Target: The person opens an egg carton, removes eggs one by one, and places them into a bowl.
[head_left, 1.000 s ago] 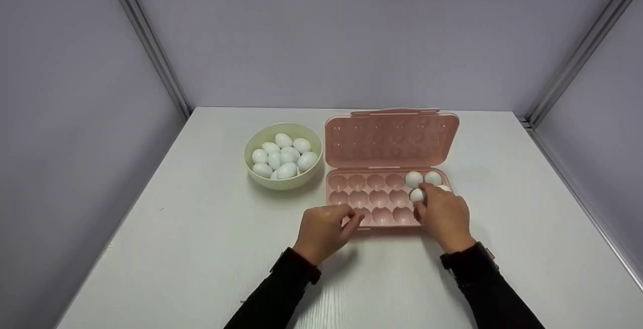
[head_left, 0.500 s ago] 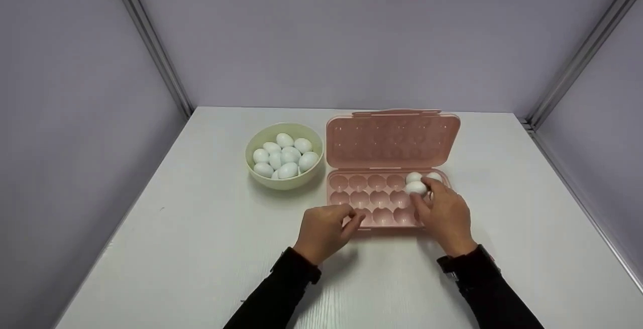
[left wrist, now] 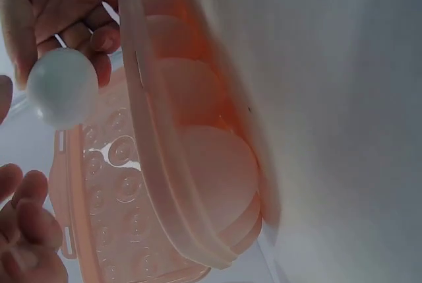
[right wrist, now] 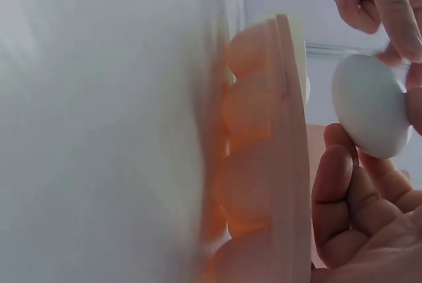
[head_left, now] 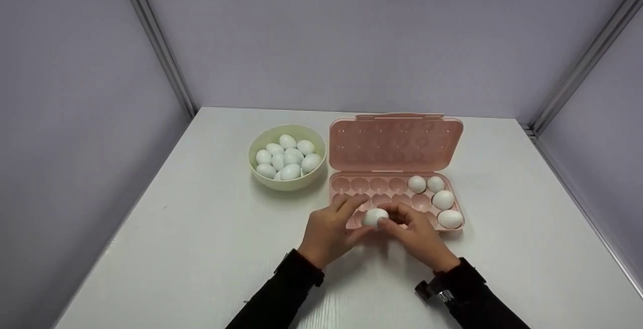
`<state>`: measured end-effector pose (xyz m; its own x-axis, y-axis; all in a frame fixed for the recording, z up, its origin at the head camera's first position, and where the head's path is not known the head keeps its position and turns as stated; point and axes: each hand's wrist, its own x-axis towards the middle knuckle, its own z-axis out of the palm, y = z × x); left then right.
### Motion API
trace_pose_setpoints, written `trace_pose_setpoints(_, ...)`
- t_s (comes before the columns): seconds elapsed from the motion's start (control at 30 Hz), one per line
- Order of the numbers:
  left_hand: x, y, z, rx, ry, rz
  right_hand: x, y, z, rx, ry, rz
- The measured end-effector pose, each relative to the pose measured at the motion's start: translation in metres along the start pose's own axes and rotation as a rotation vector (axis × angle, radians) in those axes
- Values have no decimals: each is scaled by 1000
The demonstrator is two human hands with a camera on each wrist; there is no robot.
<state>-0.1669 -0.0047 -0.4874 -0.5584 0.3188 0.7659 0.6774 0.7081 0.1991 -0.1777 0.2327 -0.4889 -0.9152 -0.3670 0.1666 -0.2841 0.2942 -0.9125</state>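
A white egg [head_left: 376, 218] is pinched between the thumb and fingers of my right hand [head_left: 414, 231], above the front row of the pink egg tray [head_left: 379, 185]. Close by on the left, my left hand [head_left: 329, 228] has thumb and fingers spread around the egg without gripping it. Whether its thumb touches the egg cannot be told. In the left wrist view, the egg [left wrist: 62, 88] sits in the right hand, with the left fingers [left wrist: 33, 220] below it. The tray's right end holds several white eggs [head_left: 450, 219]. My hands hide some front cups.
A pale green bowl [head_left: 255, 168] full of white eggs [head_left: 293, 157] stands left of the tray. The tray's hinged lid [head_left: 397, 143] stands raised at the back. Grey walls [head_left: 321, 42] enclose the white table [head_left: 211, 228] at the back and sides.
My right hand has lifted the egg from the tray's right side and carried it left and nearer to me. My left hand has opened its fingers toward it.
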Motion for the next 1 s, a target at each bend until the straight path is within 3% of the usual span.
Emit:
trace_pose_setpoints(0.27,1,7,3,-74,-38,77,0,1,0,112,-77,47)
trace_pose_setpoints(0.4,-1,10,4,-67,-74,101,0,2,-2,130,-106,52)
trace_pose_setpoints(0.63,-3,13,4,-71,-114,97,-1,1,-3,183,-125,77)
trace_pose_setpoints(0.83,-3,13,7,-35,-95,109,-1,2,0,111,-100,57)
trace_pose_setpoints(1.0,-2,14,6,-44,-113,97,-3,3,2,39,-64,41)
